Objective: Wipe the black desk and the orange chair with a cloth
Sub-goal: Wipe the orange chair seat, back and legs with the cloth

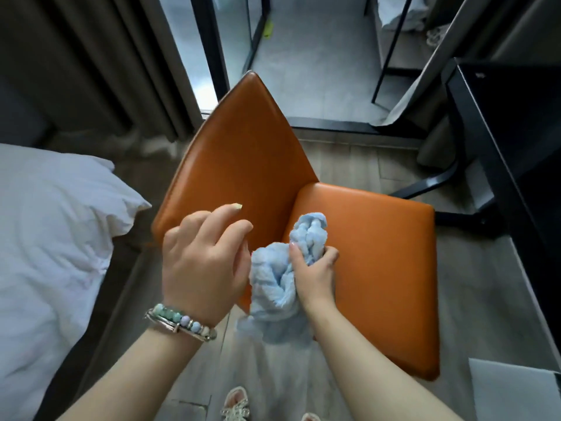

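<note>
The orange chair (pixel 379 262) fills the middle of the view, its backrest to the left and its padded seat to the right. My right hand (pixel 315 275) is shut on a bunched light-blue cloth (pixel 279 281) over the seat's left edge, near the join with the backrest. The cloth's lower end hangs below the seat. My left hand (pixel 203 256), with beaded bracelets on the wrist, hovers over the lower part of the backrest with its fingers apart; whether it touches the cloth is unclear. The black desk (pixel 516 123) stands at the right edge.
A bed with a white duvet (pixel 48 238) lies at the left. Grey curtains hang at the back left, next to a black-framed glass door (pixel 212 56). A white sheet (pixel 516 390) lies at the lower right. My sandalled foot (pixel 236 405) stands on the wood floor.
</note>
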Available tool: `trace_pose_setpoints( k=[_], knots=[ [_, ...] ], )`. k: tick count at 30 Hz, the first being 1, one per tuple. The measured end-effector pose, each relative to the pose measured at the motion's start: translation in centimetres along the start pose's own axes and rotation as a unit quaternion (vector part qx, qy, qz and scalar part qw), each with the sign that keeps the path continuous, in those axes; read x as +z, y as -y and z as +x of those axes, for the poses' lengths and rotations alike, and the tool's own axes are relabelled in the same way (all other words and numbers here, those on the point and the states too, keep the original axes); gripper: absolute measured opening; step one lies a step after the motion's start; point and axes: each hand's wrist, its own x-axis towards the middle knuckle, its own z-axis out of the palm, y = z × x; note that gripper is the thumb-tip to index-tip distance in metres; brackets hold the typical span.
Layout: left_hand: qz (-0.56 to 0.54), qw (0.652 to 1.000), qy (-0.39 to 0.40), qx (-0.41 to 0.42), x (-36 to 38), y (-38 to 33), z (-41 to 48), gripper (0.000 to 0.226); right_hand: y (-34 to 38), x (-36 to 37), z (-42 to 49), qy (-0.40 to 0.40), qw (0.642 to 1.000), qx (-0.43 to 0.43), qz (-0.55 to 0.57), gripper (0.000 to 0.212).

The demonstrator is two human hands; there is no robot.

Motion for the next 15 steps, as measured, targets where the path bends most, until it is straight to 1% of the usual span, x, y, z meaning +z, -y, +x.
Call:
trace_pose_setpoints(
  k=[1,2,3,4,5,6,7,8,9,10,11,13,15],
  knots=[
    [0.023,0.999,-0.038,0.012,-0.8,0.7,0.9,0.021,1.1,1.1,-0.3,0.019,1.000,-0.017,0.019,0.043],
    [0.041,0.997,-0.060,0.007,-1.3,1.7,1.8,0.021,2.2,2.3,-0.7,0.035,0.998,-0.035,0.031,0.044],
    [0.056,0.997,-0.054,-0.014,-1.6,3.0,2.9,0.024,3.4,3.9,-1.2,0.039,0.997,-0.057,0.045,0.044],
    [0.061,0.997,-0.016,-0.049,-1.5,4.1,3.9,0.031,4.6,5.1,-1.9,0.031,0.994,-0.082,0.062,0.040],
    [0.046,0.994,0.050,-0.090,-1.2,5.2,4.9,0.040,5.5,6.6,-2.5,0.017,0.991,-0.108,0.080,0.036],
    [0.001,0.983,0.128,-0.134,-0.6,6.3,5.9,0.050,6.1,8.1,-2.9,0.013,0.987,-0.135,0.085,0.031],
    [-0.070,0.961,0.203,-0.172,-0.2,7.1,6.7,0.059,6.3,9.6,-3.1,0.030,0.985,-0.154,0.076,0.029],
    [-0.141,0.934,0.261,-0.197,0.4,7.8,7.3,0.065,6.3,11.2,-3.3,0.062,0.985,-0.152,0.059,0.037],
    [-0.186,0.915,0.290,-0.208,0.8,8.3,7.7,0.069,5.5,12.7,-3.0,0.095,0.986,-0.129,0.047,0.051],
    [-0.219,0.904,0.295,-0.219,1.2,8.8,8.0,0.071,4.5,13.6,-2.4,0.115,0.990,-0.077,0.039,0.059],
    [-0.247,0.892,0.291,-0.244,1.4,9.3,8.3,0.072,3.2,14.0,-1.6,0.121,0.992,-0.027,0.041,0.063],
    [-0.271,0.862,0.289,-0.316,1.5,9.8,8.9,0.065,0.3,13.3,-0.4,0.127,0.988,0.075,0.034,0.060],
    [-0.236,0.867,0.291,-0.329,1.9,9.9,9.1,0.055,-2.9,12.1,-0.1,0.138,0.977,0.161,0.024,0.052]
  ],
)
